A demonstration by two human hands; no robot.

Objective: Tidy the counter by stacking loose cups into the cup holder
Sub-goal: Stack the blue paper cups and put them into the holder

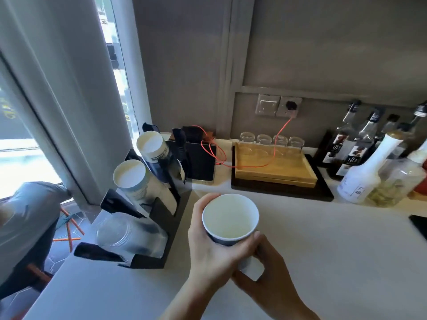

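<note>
Nearest the camera, the right hand (265,271) comes in from below, its fingers curled against the lower side of a paper cup (231,219). The left hand (212,241) wraps the same cup from the left, thumb and fingers closed around its dark wall. The cup is upright, mouth open, white inside, held just above the pale bench (323,250). To its left stands the black cup holder (166,218), carrying a tilted stack of clear cups (129,234) and two stacks of white paper cups (131,176) behind. Farther back, a wooden tray (275,169) with glasses (272,140) sits by the wall, and bottles (360,169) crowd the right.
</note>
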